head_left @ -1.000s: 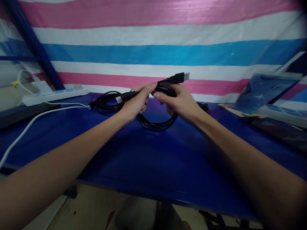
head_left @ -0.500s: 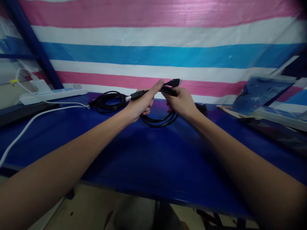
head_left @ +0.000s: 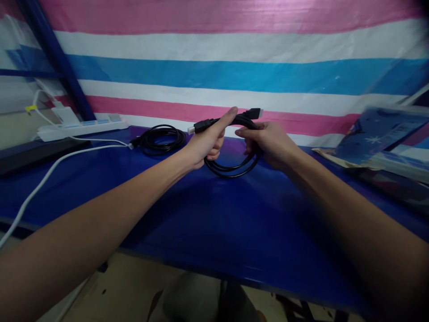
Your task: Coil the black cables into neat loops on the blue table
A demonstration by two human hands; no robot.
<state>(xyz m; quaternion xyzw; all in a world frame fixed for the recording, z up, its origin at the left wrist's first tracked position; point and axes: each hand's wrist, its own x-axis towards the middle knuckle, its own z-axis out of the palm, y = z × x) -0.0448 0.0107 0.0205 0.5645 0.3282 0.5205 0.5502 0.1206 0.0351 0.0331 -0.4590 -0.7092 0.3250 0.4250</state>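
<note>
A looped black cable [head_left: 231, 169] is held above the blue table between both hands. My left hand [head_left: 208, 145] is closed around the left side of the loop, thumb lying along the top. My right hand [head_left: 266, 139] closes on the loop's right side with the fingers bent. One black plug [head_left: 203, 125] with a pale tip points left past my left thumb. Another plug [head_left: 254, 113] points right, just above my right hand. Fingers hide parts of the loop.
Left of my hands, a second coiled black cable [head_left: 163, 139] lies on the blue table [head_left: 214, 232]. Farther left are a white power strip [head_left: 82, 129], a white cord [head_left: 50, 169] and a long black object [head_left: 40, 156]. A blue patterned packet [head_left: 373, 134] is at right, before a striped sheet [head_left: 234, 74].
The view has shifted slightly, moving the scene rightward. My right hand has moved a little away from my left along the loop. A dark coil beside my right wrist is now hidden.
</note>
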